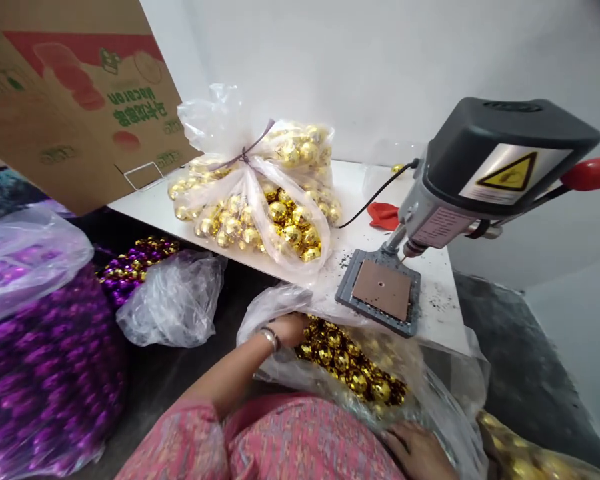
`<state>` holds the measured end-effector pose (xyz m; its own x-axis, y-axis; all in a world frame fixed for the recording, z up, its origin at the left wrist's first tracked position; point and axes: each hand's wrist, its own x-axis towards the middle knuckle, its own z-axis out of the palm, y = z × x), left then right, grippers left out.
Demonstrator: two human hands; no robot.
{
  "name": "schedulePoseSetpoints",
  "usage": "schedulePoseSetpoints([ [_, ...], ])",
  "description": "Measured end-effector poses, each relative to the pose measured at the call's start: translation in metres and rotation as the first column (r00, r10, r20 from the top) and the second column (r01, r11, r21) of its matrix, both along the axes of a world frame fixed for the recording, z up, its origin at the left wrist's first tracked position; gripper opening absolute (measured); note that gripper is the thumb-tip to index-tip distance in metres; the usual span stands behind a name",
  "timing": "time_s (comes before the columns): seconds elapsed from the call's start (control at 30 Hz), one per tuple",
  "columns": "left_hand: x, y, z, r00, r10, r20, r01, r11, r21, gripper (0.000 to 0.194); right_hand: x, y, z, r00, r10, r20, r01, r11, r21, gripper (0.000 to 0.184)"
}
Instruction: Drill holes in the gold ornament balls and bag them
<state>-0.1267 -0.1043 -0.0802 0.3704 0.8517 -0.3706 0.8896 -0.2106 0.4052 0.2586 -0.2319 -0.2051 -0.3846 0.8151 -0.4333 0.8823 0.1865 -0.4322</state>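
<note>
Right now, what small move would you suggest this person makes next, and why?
I'd suggest the left hand probably draws one gold mirror ball from the clear plastic bag. That hand already rests at the bag's mouth, the balls lie within easy reach, and the bench drill stands just beyond with nothing on its brown pad.

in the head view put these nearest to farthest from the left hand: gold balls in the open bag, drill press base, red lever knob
From the left hand:
1. Gold mirror balls, in the open plastic bag, just to its right
2. Drill press base, on the white table's front edge, ahead and right
3. Red lever knob, farthest, at the upper right
</note>
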Motion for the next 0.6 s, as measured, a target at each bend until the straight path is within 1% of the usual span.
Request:
schedulePoseSetpoints([
  [0.03,0.001,-0.009,0.008,0.998,-0.060,0.035,0.062,0.997,-0.047,0.030,-0.001,0.002,-0.004,1.000,-0.020,-0.014,0.020,1.000,0.018,0.067],
  [0.07,0.000,-0.016,0.019,0.980,-0.149,0.134,0.161,0.983,-0.090,0.026,-0.003,0.003,-0.007,0.999,-0.037,-0.027,0.038,0.999,0.037,0.068],
  [0.1,-0.002,-0.018,0.032,0.948,-0.191,0.254,0.215,0.974,-0.070,0.025,-0.004,0.005,-0.010,0.998,-0.049,-0.039,0.051,0.997,0.054,0.068],
  [0.13,-0.006,-0.016,0.047,0.922,-0.174,0.346,0.184,0.983,0.004,0.028,-0.005,0.007,-0.013,0.997,-0.057,-0.048,0.060,0.996,0.069,0.069],
  [0.17,-0.012,-0.009,0.063,0.918,-0.093,0.386,0.044,0.990,0.133,0.029,-0.006,0.008,-0.015,0.997,-0.060,-0.054,0.064,0.995,0.082,0.069],
  [0.2,-0.019,0.001,0.078,0.914,0.060,0.402,-0.185,0.942,0.279,0.031,-0.007,0.008,-0.017,0.997,-0.060,-0.056,0.065,0.994,0.091,0.069],
  [0.23,-0.027,0.015,0.093,0.887,0.210,0.411,-0.377,0.843,0.383,0.033,-0.007,0.007,-0.018,0.997,-0.058,-0.054,0.064,0.993,0.098,0.068],
  [0.27,-0.035,0.030,0.106,0.847,0.342,0.406,-0.513,0.728,0.455,0.035,-0.008,0.006,-0.019,0.997,-0.057,-0.049,0.062,0.993,0.105,0.066],
  [0.3,-0.043,0.044,0.117,0.813,0.438,0.383,-0.581,0.640,0.503,0.036,-0.008,0.004,-0.020,0.998,-0.057,-0.041,0.061,0.992,0.112,0.065],
  [0.33,-0.049,0.058,0.126,0.803,0.488,0.342,-0.594,0.603,0.533,0.038,-0.009,0.002,-0.022,0.998,-0.058,-0.033,0.061,0.991,0.121,0.063],
  [0.37,-0.053,0.070,0.133,0.816,0.501,0.289,-0.567,0.596,0.568,0.040,-0.009,0.000,-0.023,0.998,-0.060,-0.026,0.063,0.989,0.131,0.061],
  [0.4,-0.055,0.080,0.139,0.844,0.491,0.218,-0.513,0.615,0.599,0.042,-0.010,-0.003,-0.024,0.998,-0.063,-0.022,0.066,0.987,0.143,0.059],
  [0.47,-0.052,0.092,0.147,0.889,0.456,0.049,-0.380,0.673,0.634,0.043,-0.011,-0.007,-0.027,0.997,-0.072,-0.020,0.074,0.983,0.168,0.055],
  [0.53,-0.045,0.100,0.153,0.884,0.452,-0.123,-0.290,0.735,0.613,0.041,-0.012,-0.008,-0.030,0.997,-0.077,-0.028,0.081,0.978,0.194,0.052],
  [0.6,-0.037,0.105,0.157,0.856,0.452,-0.253,-0.249,0.788,0.563,0.038,-0.013,-0.008,-0.032,0.996,-0.082,-0.046,0.090,0.967,0.237,0.049],
])
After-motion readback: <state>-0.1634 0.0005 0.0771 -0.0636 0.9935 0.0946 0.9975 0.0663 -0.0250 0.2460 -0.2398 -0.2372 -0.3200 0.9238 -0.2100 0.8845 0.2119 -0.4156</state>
